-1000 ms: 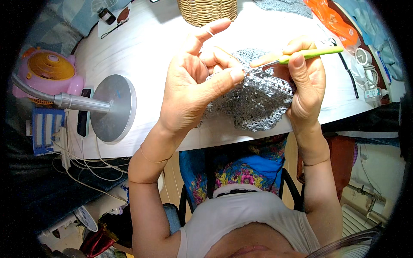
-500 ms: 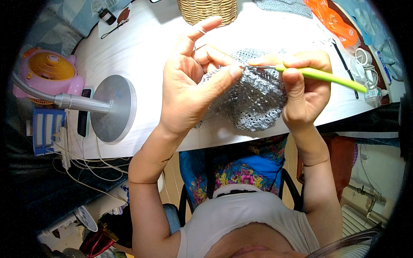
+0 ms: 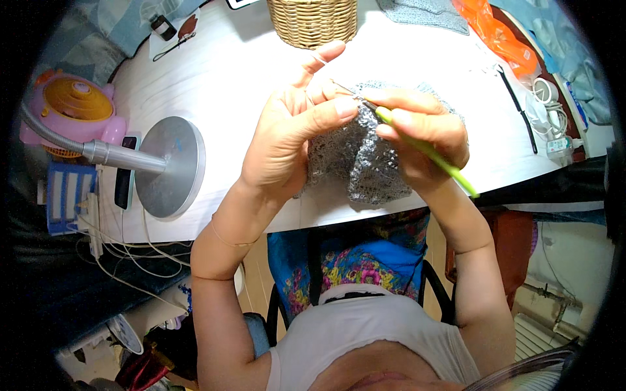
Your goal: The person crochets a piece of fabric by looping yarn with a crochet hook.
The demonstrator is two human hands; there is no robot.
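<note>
A piece of grey crochet work [image 3: 375,166] hangs between my hands, its lower end close to the table's front edge. My left hand [image 3: 293,124] pinches its upper edge between thumb and a finger, with the forefinger raised and a strand of yarn around it. In my right hand [image 3: 427,130] is a crochet hook [image 3: 430,153] with a green handle, held like a pen and slanting down to the right. The hook's metal shaft passes by the left fingertips at the work's edge. Fingers cover part of the stitches there.
Behind the work stands a wicker basket [image 3: 313,23]. A lamp base [image 3: 171,166] is at left, near a phone [image 3: 125,173] and a pink-and-yellow toy-like object [image 3: 78,104]. An orange plastic bag [image 3: 499,39], grey knitted fabric [image 3: 427,14] and a white cable [image 3: 554,117] lie at right.
My right hand has moved left, closer to the left fingers, and the hook has swung from nearly level to a steep slant. The crochet work has folded narrower.
</note>
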